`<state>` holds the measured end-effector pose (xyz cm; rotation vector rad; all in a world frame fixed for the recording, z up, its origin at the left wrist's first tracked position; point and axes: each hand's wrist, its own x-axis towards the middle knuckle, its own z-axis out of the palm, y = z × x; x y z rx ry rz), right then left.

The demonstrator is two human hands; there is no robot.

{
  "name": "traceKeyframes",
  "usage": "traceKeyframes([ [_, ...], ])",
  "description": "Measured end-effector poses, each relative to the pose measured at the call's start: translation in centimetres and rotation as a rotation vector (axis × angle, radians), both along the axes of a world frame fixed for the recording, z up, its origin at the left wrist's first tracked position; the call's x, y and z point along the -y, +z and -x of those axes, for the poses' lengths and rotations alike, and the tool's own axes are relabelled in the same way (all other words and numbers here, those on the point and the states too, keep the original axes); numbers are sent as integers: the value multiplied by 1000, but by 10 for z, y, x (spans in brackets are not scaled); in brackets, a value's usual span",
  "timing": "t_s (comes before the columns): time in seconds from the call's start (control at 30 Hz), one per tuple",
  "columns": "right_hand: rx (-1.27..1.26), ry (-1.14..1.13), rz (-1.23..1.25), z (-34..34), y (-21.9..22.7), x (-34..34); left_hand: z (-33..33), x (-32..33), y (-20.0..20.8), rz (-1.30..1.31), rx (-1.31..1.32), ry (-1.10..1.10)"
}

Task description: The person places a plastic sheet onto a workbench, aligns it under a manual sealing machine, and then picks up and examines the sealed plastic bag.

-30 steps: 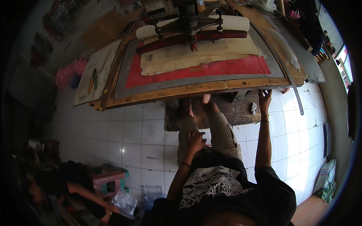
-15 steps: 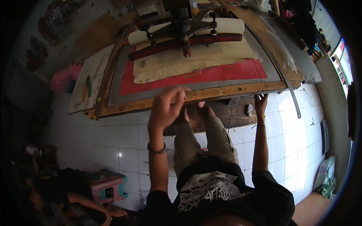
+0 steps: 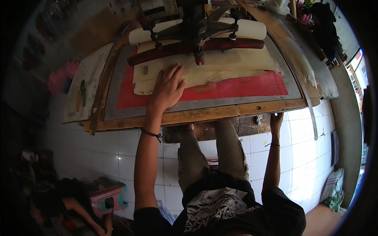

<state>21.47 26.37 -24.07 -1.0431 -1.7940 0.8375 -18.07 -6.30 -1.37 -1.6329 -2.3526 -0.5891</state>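
Note:
My left hand (image 3: 168,89) lies on the tan sheet (image 3: 220,65), its fingers stretched out and the hand open. Its palm end reaches over the red sheet (image 3: 236,87) below, near a small metal piece (image 3: 145,70). Over the tan sheet stands a dark press arm with a curved red bar (image 3: 232,43). Below the wooden front rail (image 3: 212,114), at its right end, is my right hand (image 3: 276,120). Its fingertips are hidden by the table edge, so whether it grips anything does not show.
Behind the bar lies a pale roll (image 3: 248,29). Pliers (image 3: 81,94) rest on a white board at the left. A metal ruler (image 3: 309,114) overhangs the right front corner. At lower left a person (image 3: 75,204) sits near a pink and green stool (image 3: 108,198).
My left hand has moved forward from above the front rail and come down on the tan sheet. My right hand stays by the rail's right end. The whole view has shifted slightly.

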Motion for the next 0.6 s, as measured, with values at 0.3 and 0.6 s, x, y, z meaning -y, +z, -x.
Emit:
traceKeyframes([
  [0.3, -27, 4, -5, 4, 5, 6, 2, 1, 1, -10, 36, -4],
  [0.6, -16, -52, 32, 6, 11, 9, -3, -2, 5, 6, 40, 24],
])
